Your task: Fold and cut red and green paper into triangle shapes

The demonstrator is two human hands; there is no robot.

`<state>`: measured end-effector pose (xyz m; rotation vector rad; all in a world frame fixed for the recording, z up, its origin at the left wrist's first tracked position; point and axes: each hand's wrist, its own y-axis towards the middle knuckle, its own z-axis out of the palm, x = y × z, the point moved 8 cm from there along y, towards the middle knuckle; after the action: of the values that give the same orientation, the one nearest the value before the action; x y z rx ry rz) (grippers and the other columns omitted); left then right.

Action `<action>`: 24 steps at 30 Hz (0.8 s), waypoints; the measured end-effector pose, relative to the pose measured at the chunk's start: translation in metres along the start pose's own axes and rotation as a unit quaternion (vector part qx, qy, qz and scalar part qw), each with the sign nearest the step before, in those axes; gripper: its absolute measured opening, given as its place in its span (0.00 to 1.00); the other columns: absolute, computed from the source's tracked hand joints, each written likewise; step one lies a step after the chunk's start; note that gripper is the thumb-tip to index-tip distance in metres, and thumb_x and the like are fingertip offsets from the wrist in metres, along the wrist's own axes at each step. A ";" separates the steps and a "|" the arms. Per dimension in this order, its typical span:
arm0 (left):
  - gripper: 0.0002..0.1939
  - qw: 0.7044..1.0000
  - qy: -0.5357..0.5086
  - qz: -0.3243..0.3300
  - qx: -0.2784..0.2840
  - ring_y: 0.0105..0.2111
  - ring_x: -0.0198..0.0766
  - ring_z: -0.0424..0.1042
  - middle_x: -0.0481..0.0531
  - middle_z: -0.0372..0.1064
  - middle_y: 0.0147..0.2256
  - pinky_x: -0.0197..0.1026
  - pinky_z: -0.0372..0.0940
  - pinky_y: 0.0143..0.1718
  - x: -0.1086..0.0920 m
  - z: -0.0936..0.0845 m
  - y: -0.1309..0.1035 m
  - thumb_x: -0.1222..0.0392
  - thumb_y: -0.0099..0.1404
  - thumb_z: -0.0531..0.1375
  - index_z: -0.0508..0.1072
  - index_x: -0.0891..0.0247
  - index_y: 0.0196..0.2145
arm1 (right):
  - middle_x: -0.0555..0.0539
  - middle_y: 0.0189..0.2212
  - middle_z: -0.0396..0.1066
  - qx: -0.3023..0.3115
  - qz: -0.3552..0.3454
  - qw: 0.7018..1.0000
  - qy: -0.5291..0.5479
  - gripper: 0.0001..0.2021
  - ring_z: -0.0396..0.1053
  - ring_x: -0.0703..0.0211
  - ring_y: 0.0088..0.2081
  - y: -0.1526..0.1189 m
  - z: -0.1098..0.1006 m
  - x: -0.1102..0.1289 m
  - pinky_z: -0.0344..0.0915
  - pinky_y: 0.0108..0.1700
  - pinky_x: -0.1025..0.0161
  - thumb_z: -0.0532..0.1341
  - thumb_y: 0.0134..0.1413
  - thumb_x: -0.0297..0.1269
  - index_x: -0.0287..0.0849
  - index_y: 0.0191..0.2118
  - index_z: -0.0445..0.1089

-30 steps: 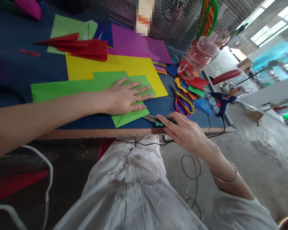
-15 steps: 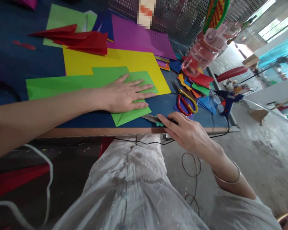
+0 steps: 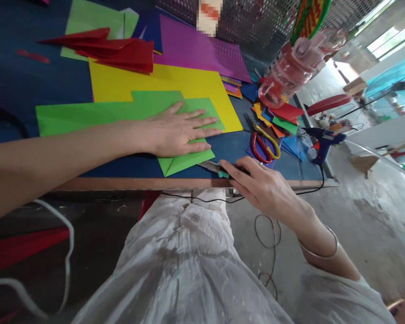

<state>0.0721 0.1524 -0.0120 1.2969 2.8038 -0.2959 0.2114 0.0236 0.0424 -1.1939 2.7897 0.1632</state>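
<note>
Bright green paper (image 3: 84,118) lies folded at the near side of the table, partly over a yellow sheet (image 3: 121,83). Flat on top of it, fingers spread, my left hand (image 3: 185,131) presses it down; the forearm hides part of the paper. At the table's front edge my right hand (image 3: 256,177) is closed around a utility knife (image 3: 222,172) with a teal part, its handle mostly under my fingers. The knife's blade points left, close by the lower right edge of the folded green paper.
Scissors (image 3: 266,144) with red and yellow handles lie right of the paper, near paper scraps (image 3: 283,118), a pink bottle (image 3: 283,81) and a blue glue gun (image 3: 324,141). Folded red paper (image 3: 121,54) and a purple sheet (image 3: 192,47) lie behind. A black cord (image 3: 209,201) hangs along the table edge.
The camera view has shifted slightly. Both hands keep nearly the same places, the left flat on the green paper, the right holding the utility knife beside it.
</note>
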 end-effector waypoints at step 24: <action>0.34 1.000 -0.005 0.009 -0.009 0.80 0.53 0.36 0.40 0.31 0.81 0.72 0.26 0.76 0.003 0.003 0.001 0.35 0.80 0.40 0.42 0.39 0.78 | 0.39 0.47 0.74 -0.004 -0.026 1.000 0.002 0.22 0.74 0.54 0.42 0.005 0.001 0.011 0.73 0.33 0.63 0.49 0.79 0.32 0.37 0.70 0.65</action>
<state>0.0706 0.1551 -0.0157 1.3119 2.7784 -0.2750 0.2006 0.0192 0.0400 -1.2673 2.7614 0.1693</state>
